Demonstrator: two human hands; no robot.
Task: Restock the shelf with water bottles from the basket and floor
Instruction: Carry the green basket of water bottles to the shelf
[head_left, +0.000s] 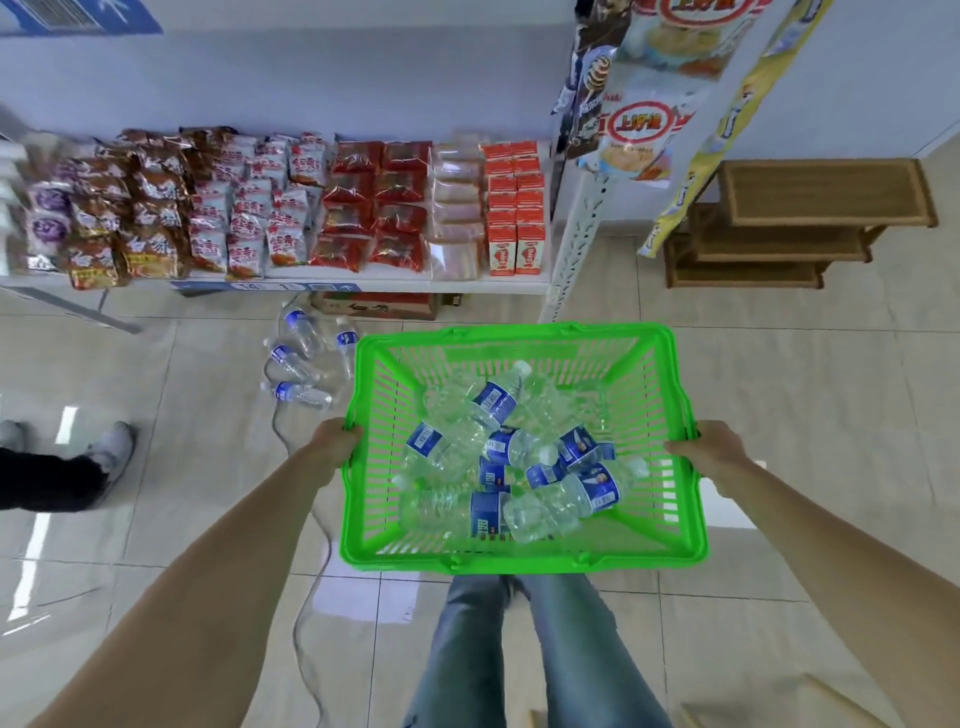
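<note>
The green basket (522, 558) is grasped at its side rims, the left hand (335, 441) and right hand (709, 447) each clenched on an edge. It should be kept level and set down close to the shelf (363, 283). Water bottles (498, 452) are heaped inside; loose bottles (306, 364) lie on the floor just left of the basket.

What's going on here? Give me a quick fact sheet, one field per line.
Carrier: green basket, held up above the tiled floor
Left hand: grips the basket's left rim
Right hand: grips the basket's right rim
In the basket: a loose pile of water bottles, lying at all angles
On the floor: four more loose bottles lying left of the basket, near the shelf
Shelf: packed with snack packets and red cartons; no water bottles visible on it
Nearby: brown step stool at right; someone's shoe at left
</note>
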